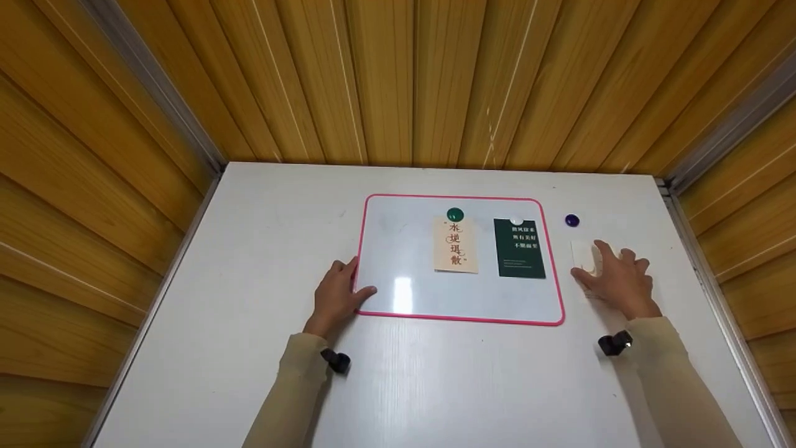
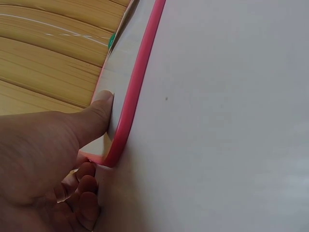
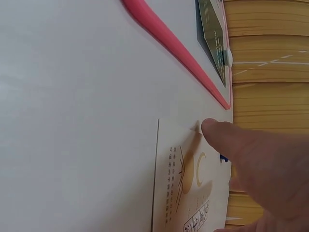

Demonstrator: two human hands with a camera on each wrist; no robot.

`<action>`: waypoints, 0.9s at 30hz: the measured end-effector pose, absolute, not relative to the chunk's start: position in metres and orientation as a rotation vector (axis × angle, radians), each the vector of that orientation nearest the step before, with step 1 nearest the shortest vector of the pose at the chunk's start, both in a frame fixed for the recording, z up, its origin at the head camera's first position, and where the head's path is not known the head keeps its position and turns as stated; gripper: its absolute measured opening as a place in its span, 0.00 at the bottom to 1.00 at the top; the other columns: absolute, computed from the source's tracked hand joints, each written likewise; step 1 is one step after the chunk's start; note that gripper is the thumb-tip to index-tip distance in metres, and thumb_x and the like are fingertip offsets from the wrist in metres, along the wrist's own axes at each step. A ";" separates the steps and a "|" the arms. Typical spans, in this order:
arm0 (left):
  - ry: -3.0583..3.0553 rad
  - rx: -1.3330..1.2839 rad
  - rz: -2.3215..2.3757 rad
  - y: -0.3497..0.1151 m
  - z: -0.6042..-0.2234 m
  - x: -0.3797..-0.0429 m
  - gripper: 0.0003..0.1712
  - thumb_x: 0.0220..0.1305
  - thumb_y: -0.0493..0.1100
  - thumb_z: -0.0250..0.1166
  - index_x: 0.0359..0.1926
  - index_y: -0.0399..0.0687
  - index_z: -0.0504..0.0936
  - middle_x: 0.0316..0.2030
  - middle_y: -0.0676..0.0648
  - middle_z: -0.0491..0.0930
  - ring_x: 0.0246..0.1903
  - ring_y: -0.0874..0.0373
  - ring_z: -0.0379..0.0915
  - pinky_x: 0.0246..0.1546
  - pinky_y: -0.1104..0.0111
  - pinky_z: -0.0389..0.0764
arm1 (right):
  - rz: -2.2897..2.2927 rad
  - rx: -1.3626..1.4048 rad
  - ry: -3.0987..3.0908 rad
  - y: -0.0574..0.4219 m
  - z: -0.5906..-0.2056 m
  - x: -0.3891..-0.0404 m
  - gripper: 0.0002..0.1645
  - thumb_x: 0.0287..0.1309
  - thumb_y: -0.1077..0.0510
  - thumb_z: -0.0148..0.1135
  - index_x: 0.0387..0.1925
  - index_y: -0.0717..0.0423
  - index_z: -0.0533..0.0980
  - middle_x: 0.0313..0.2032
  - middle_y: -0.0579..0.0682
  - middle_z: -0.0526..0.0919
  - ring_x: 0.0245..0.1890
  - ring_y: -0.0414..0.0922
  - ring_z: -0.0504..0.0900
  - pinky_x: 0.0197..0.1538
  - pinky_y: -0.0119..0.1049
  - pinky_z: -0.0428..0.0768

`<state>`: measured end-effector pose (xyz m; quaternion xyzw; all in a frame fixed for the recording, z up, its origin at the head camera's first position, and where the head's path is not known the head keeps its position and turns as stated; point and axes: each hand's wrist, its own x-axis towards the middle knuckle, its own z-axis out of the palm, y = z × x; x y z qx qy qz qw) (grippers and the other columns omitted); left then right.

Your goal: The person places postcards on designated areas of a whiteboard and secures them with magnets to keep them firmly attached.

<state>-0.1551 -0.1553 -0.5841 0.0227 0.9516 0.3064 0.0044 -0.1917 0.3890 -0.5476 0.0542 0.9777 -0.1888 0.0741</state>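
Loose cream-white rectangular paper card: flat on white tabletop, right of pink-rimmed rectangular whiteboard; long axis near-to-far, roughly along board's short side. Right hand nearer, fingers spread wide over card, thumb at its board-side edge; contact: cannot tell. Left hand grips board's left edge, thumb on top. Round purple magnet just beyond card

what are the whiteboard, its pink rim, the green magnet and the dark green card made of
Whiteboard: smooth, glossy coating, core unclear; it mirrors a bright patch.
Pink rim: probably smooth moulded plastic, evenly coloured with rounded corners.
Green magnet: likely shiny plastic, perhaps glass, showing small highlights.
Dark green card: seemingly thin printed card stock, by its pale lettering; finish unclear.
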 end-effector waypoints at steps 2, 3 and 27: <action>2.983 0.081 0.957 -0.155 -0.585 -0.155 0.49 0.59 0.56 0.77 0.75 0.39 0.68 0.44 0.41 0.74 0.35 0.52 0.66 0.40 0.59 0.73 | -0.572 0.184 2.904 0.389 -0.547 -0.191 0.59 0.62 0.32 0.66 0.78 0.60 0.52 0.63 0.84 0.55 0.57 0.80 0.56 0.51 0.78 0.63; 2.985 0.084 0.960 -0.156 -0.585 -0.155 0.49 0.59 0.56 0.77 0.75 0.39 0.68 0.44 0.41 0.74 0.35 0.52 0.66 0.40 0.59 0.73 | -0.575 0.195 2.890 0.388 -0.546 -0.190 0.59 0.62 0.32 0.65 0.78 0.61 0.52 0.62 0.84 0.56 0.57 0.80 0.55 0.51 0.78 0.63; 2.978 0.069 0.966 -0.154 -0.583 -0.154 0.48 0.60 0.55 0.76 0.75 0.39 0.68 0.46 0.41 0.74 0.35 0.53 0.65 0.40 0.58 0.74 | -0.607 0.203 2.847 0.387 -0.545 -0.193 0.50 0.64 0.38 0.66 0.73 0.65 0.59 0.56 0.82 0.59 0.52 0.77 0.57 0.43 0.70 0.66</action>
